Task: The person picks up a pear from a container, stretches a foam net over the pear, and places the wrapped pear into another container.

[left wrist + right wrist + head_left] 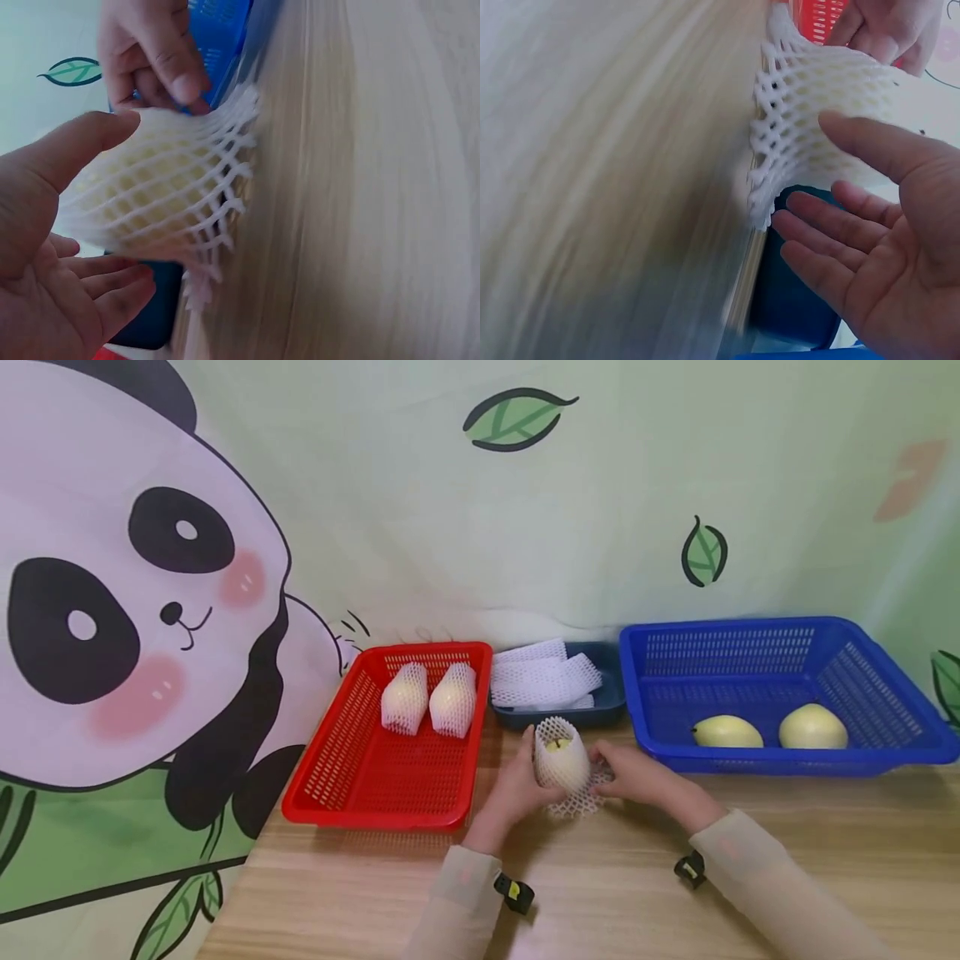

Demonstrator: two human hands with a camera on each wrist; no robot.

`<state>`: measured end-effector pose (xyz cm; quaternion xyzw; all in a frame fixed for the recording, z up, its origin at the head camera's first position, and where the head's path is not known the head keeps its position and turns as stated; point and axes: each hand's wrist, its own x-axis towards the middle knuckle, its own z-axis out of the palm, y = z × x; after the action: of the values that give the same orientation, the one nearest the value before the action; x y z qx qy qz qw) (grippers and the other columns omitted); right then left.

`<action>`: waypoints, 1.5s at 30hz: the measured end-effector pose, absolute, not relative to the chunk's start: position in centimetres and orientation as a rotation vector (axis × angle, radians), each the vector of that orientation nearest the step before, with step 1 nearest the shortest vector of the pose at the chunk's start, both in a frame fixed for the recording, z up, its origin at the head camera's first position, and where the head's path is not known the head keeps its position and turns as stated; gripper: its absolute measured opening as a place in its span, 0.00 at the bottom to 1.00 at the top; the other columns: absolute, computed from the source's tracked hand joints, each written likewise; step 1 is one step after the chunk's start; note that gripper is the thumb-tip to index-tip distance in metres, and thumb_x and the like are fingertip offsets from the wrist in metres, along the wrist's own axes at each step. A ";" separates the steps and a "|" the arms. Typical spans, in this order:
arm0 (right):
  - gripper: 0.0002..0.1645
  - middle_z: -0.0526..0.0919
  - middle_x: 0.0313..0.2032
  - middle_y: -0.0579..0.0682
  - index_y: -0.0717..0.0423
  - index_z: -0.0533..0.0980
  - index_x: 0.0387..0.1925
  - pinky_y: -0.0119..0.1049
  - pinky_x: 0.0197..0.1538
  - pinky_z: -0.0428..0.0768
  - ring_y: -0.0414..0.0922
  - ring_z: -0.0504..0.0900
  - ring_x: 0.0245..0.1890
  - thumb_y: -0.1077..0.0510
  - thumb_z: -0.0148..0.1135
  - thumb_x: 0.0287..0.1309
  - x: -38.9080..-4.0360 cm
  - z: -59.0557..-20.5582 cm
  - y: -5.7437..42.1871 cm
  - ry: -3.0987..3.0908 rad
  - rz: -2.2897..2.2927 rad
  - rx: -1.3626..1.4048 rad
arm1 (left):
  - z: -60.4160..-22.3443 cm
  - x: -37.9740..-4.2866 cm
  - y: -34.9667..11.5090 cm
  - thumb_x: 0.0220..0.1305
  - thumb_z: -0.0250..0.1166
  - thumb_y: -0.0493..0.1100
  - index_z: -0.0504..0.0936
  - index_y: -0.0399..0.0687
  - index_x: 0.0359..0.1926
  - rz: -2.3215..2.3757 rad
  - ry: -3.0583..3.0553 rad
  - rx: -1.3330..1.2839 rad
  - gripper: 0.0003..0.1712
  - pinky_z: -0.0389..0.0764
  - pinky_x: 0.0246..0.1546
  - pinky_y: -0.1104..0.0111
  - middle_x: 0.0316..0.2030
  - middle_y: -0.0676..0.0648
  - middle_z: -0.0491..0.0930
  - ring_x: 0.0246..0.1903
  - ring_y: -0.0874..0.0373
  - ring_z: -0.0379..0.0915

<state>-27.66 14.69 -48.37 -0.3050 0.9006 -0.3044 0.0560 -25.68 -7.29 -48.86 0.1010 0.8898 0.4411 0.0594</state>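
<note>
A pale yellow pear [564, 767] in a white foam net sleeve [232, 187] is upright above the wooden table, stem up, with the sleeve's lower edge flared out. My left hand [517, 781] holds it from the left, thumb on the near side and fingers round the far side. On the other side, my right hand [633, 774] is spread beside the sleeve. Its thumb overlaps the netting in the right wrist view, and the fingers [829, 225] are loosely extended. Whether the pear's base touches the table is hidden by the netting.
A red basket [382, 817] on the left holds two sleeved pears [405, 697]. Behind my hands, a dark teal tray [611, 693] holds several flat foam sleeves [528, 681]. The blue basket [750, 760] on the right contains two bare pears [813, 727]. A printed cloth hangs behind.
</note>
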 end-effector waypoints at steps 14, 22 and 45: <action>0.31 0.86 0.46 0.70 0.79 0.69 0.59 0.55 0.54 0.85 0.63 0.86 0.48 0.69 0.66 0.57 -26.9 -49.6 13.8 2.694 -1.049 -0.867 | -51.4 -25.8 -5.7 0.46 0.80 0.35 0.54 0.36 0.77 1.519 2.656 0.315 0.61 0.74 0.70 0.49 0.68 0.34 0.72 0.61 0.41 0.73; 0.30 0.78 0.57 0.78 0.81 0.65 0.64 0.55 0.58 0.83 0.70 0.81 0.57 0.70 0.60 0.65 -25.8 -49.7 14.5 2.534 -1.407 -0.788 | -50.9 -25.3 -5.0 0.43 0.80 0.38 0.57 0.35 0.74 1.738 2.679 0.279 0.59 0.76 0.66 0.54 0.64 0.35 0.74 0.59 0.45 0.75; 0.16 0.86 0.50 0.66 0.70 0.77 0.54 0.24 0.48 0.82 0.36 0.85 0.46 0.63 0.58 0.71 -21.4 -43.7 12.9 2.496 -1.715 -0.612 | -35.8 -20.7 -9.3 0.50 0.76 0.41 0.55 0.41 0.74 1.798 2.694 0.292 0.54 0.81 0.62 0.49 0.64 0.38 0.71 0.60 0.44 0.72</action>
<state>-21.42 12.93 -43.73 -0.1980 0.8076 -0.5550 0.0257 -20.72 -9.27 -35.83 0.0896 0.8271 0.5521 -0.0553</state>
